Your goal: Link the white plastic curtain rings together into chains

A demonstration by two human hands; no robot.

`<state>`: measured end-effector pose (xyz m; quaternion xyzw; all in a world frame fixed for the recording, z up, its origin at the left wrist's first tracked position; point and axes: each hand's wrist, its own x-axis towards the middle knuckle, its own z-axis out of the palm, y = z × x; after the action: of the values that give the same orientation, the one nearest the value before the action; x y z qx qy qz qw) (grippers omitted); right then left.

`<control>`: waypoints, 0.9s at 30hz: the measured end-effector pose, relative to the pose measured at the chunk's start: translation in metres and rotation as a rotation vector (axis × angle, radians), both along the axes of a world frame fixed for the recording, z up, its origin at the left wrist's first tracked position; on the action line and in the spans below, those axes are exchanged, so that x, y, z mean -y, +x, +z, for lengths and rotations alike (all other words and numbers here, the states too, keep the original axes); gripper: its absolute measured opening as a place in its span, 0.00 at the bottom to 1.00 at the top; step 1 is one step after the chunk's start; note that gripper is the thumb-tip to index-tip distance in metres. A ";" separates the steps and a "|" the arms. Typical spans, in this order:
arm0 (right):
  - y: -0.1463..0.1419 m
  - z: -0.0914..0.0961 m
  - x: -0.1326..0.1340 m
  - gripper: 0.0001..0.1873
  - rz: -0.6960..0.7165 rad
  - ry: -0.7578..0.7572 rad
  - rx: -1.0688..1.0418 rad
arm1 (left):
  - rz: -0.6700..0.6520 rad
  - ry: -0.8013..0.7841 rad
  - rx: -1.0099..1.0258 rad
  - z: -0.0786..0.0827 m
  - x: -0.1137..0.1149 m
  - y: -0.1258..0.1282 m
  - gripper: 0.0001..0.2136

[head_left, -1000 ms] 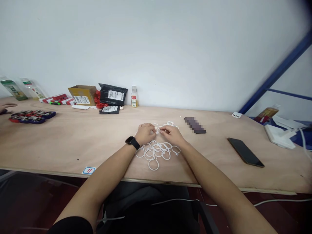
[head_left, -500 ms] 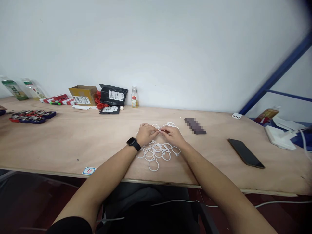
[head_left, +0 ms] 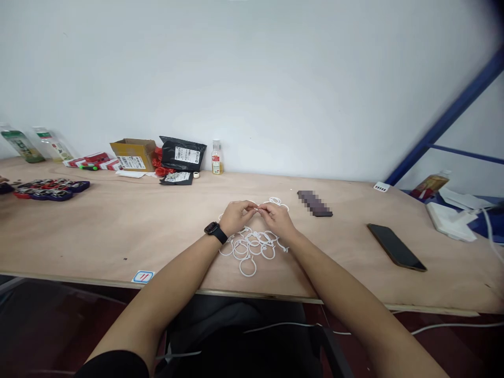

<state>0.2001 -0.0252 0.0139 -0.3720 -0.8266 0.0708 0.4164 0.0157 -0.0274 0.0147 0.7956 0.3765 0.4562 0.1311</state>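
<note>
My left hand [head_left: 237, 216], with a black watch [head_left: 216, 231] on its wrist, and my right hand [head_left: 277, 218] meet fingertip to fingertip above the table. Both are pinched closed on a thin white ring [head_left: 258, 208], mostly hidden by the fingers. Between my forearms, in front of the hands, lie several loose white rings [head_left: 248, 268], each with a small clasp. They overlap in a loose pile. Just beyond my right hand are more white rings [head_left: 275, 201], partly covered by it.
Right of my hands lie a pixelated dark slab [head_left: 315, 203] and a black phone [head_left: 396, 247]. A small bottle [head_left: 217, 157], a black parcel bag [head_left: 183, 153] and an open cardboard box [head_left: 136, 156] stand by the wall. At the far left sit red and blue cases [head_left: 51, 189].
The fingers have shifted slightly at the pinch, the right ones more curled. My right hand now covers part of a ring at the pile's right side.
</note>
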 end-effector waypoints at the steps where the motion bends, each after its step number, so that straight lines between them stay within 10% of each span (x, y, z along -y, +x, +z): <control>1: 0.000 -0.001 -0.002 0.10 -0.039 0.015 -0.013 | 0.030 0.033 -0.020 0.001 -0.002 -0.002 0.07; 12: 0.047 -0.018 -0.041 0.10 -0.407 -0.182 -0.132 | 0.156 -0.209 -0.474 0.003 -0.007 -0.021 0.12; 27: 0.003 -0.005 -0.003 0.14 0.044 -0.235 0.066 | 0.108 -0.201 -0.431 0.004 0.000 -0.011 0.09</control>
<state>0.2034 -0.0225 0.0086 -0.4023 -0.8336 0.1640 0.3410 0.0047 -0.0269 0.0189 0.8361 0.4814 0.2424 0.1016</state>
